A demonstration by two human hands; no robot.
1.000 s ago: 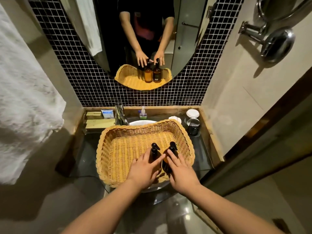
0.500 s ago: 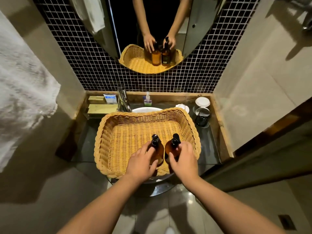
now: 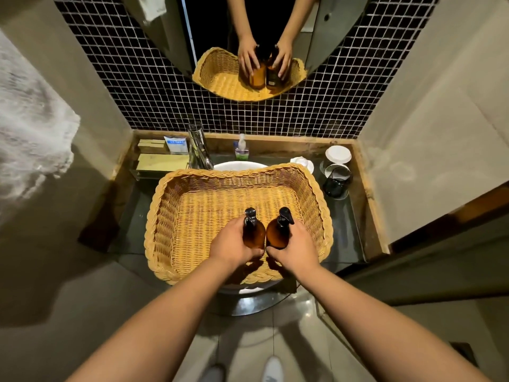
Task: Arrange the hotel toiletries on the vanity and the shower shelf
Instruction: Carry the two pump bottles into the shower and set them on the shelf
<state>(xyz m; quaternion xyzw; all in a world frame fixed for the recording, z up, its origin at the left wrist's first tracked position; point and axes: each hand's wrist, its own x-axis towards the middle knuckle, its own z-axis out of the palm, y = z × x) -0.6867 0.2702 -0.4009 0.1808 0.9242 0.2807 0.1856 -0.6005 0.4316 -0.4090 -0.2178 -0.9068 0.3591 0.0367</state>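
Two amber pump bottles with black pump heads stand side by side inside a yellow wicker basket (image 3: pixel 165 216) that sits over the white sink. My left hand (image 3: pixel 232 244) grips the left bottle (image 3: pixel 252 234) round its body. The right bottle (image 3: pixel 276 235) is held the same way by my right hand (image 3: pixel 298 249). Both bottles are upright near the basket's front wall, and their bases are hidden by my fingers. The mirror above shows the same grip from the front.
On the dark vanity behind the basket are a chrome tap (image 3: pixel 199 150), a small pump bottle (image 3: pixel 241 150), boxed toiletries (image 3: pixel 162 155) at the left, a white dish (image 3: pixel 303 162), a glass cup (image 3: pixel 337 180) and a white lid (image 3: pixel 338 155) at the right. A white towel (image 3: pixel 30 139) hangs left.
Both hands slid down from the pump heads and closed round the bottle bodies. The view tilted downward, so the floor and my shoes show.
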